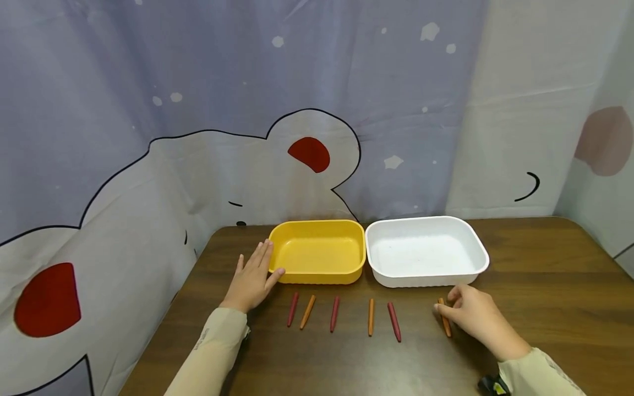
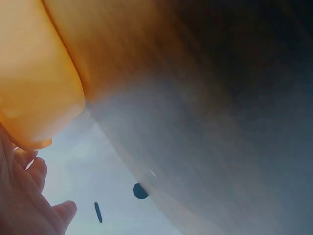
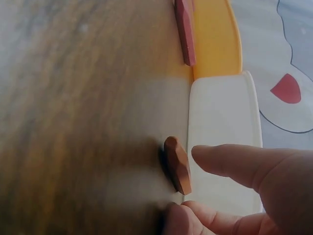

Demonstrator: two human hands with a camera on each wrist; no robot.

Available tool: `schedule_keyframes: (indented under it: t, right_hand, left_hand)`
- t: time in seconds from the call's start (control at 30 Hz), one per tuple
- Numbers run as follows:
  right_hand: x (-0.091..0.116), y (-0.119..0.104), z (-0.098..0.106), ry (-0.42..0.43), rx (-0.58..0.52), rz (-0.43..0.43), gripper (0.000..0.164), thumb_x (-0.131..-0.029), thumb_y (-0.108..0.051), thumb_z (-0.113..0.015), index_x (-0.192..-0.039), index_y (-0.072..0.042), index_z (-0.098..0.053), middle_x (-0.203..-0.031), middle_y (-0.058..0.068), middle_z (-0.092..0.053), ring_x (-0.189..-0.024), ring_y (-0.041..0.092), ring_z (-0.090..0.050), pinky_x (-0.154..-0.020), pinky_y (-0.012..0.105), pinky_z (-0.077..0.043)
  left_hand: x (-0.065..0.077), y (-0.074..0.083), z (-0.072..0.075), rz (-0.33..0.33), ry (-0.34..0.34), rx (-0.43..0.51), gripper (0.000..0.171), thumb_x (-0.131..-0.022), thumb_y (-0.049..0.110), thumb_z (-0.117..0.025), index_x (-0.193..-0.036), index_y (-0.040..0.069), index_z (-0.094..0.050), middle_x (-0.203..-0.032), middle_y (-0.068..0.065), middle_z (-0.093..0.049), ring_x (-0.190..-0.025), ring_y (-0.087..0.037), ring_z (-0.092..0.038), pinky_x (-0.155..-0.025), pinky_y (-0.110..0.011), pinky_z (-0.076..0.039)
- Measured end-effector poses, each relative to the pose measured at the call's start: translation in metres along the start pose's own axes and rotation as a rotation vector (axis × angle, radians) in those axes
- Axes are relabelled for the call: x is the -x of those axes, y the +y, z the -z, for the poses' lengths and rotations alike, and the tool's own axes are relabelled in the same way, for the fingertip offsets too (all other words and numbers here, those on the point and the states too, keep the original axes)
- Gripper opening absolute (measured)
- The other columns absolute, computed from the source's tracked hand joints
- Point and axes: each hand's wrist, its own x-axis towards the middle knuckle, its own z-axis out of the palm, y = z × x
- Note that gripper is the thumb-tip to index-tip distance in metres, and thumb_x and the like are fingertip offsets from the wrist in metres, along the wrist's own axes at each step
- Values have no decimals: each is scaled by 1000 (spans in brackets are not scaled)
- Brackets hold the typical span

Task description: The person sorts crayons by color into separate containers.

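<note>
My left hand rests with straight fingers against the left end of the yellow tray; the left wrist view shows its fingers beside the tray's corner. On the right, my right hand is low over an orange crayon lying on the table. In the right wrist view its thumb and fingers stand either side of that crayon, with a gap at the thumb. A row of crayons lies to the left: red, orange, red, orange, red.
A white tray stands right of the yellow one, their ends side by side, at the back of the brown wooden table. Behind the table hangs a printed curtain.
</note>
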Motion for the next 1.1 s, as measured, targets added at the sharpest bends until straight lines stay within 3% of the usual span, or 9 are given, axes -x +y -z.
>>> schedule_keyframes:
  t: [0.17, 0.3, 0.6, 0.87, 1.1]
  right_hand:
    - [-2, -5, -3, -20, 18, -8, 34, -87, -25, -78, -67, -9, -56, -52, -3, -57, -55, 15, -51, -56, 32, -42]
    - [-4, -5, -6, -39, 19, -14, 34, -88, -23, -75, -61, -12, -57, -45, -5, -56, -53, 16, -50, -56, 32, -41]
    - [-4, -3, -9, -1, 24, -2, 25, -91, -17, -66, -68, -12, -56, -41, -5, -50, -49, 14, -53, -62, 36, -48]
    - [-2, -8, -9, 58, -100, 9, 17, -92, -19, -69, -83, -7, -61, -68, -4, -64, -53, 12, -56, -56, 30, -46]
    - [-2, -9, -11, -35, -388, 34, 17, -94, -4, -65, -102, 11, -65, -81, 10, -72, -63, 15, -66, -56, 26, -55]
  left_hand:
    - [-1, 0, 0, -1, -9, 1, 78, -107, 49, -45, -161, 1, -18, -167, -15, -18, -154, -32, -17, -119, -67, -9]
    - [-1, -1, -2, 2, -10, -1, 78, -107, 50, -43, -161, 2, -17, -168, -14, -18, -154, -31, -17, -119, -67, -12]
    - [-2, -6, -7, -5, -1, 4, 78, -107, 53, -41, -162, 3, -18, -168, -12, -19, -155, -29, -17, -119, -65, -15]
    - [-2, -4, -5, -4, -1, 25, 78, -107, 50, -43, -161, 0, -18, -168, -15, -18, -154, -32, -18, -119, -66, -14]
    - [-2, -4, -5, 2, -13, 18, 78, -107, 51, -42, -161, 1, -18, -168, -14, -18, -155, -31, -16, -119, -65, -15]
